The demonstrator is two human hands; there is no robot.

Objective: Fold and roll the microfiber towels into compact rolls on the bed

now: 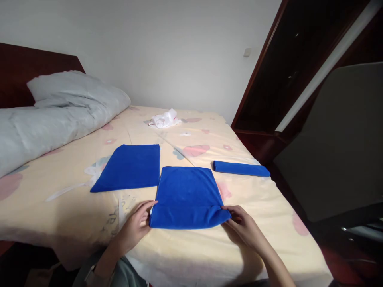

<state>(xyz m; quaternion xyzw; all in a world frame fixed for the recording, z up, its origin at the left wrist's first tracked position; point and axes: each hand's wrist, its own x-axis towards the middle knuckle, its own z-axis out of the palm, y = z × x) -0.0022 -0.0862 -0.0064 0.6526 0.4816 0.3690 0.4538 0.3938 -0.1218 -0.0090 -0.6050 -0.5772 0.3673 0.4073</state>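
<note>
Blue cloth (188,186), its near edge folded over, lies between left hand (138,221) and right hand (243,223). A flat cloth (131,166) lies beyond the left hand, which pinches the fold's left end; the right hand pinches its right end, a rolled cloth (241,168) beyond it.

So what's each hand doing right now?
Left hand: at the left edge of the middle blue cloth; grip unclear.
Right hand: pinching its right edge.

Before me, one bed (278,223): flat blue cloth (131,167), part-folded blue cloth (188,189), long blue bundle (241,168), crumpled white bag (165,118), grey quilt (66,109).
</note>
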